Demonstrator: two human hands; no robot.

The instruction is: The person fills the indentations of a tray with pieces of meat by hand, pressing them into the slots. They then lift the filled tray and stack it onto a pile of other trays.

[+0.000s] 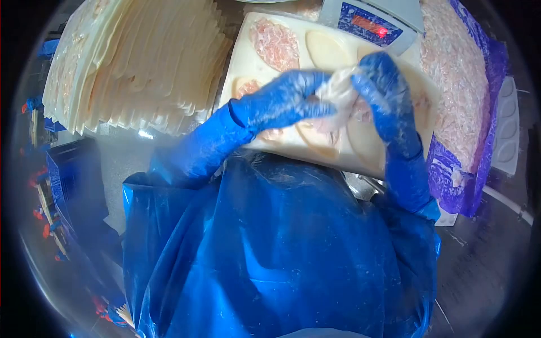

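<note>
Both hands wear blue gloves and meet over a white mould tray (236, 67) with oval hollows. Between them is a pale pinkish lump of raw meat (341, 93), smeared by motion. My left hand (287, 101) grips it from the left with thumb and fingers. On the other side, the bent fingers of my right hand (386, 93) pinch its upper right edge. Pink minced meat (275, 45) fills the tray's top left hollow, while the hollow (328, 49) beside it is bare. Other hollows hold some meat, partly covered by my hands and arms.
A weighing scale (372, 25) with a red lit display stands behind the tray. To the right, a large mass of minced meat (453, 84) lies in purple film (470, 191). A tall stack of white trays (146, 62) rises at the left. Another mould tray (507, 127) is at far right.
</note>
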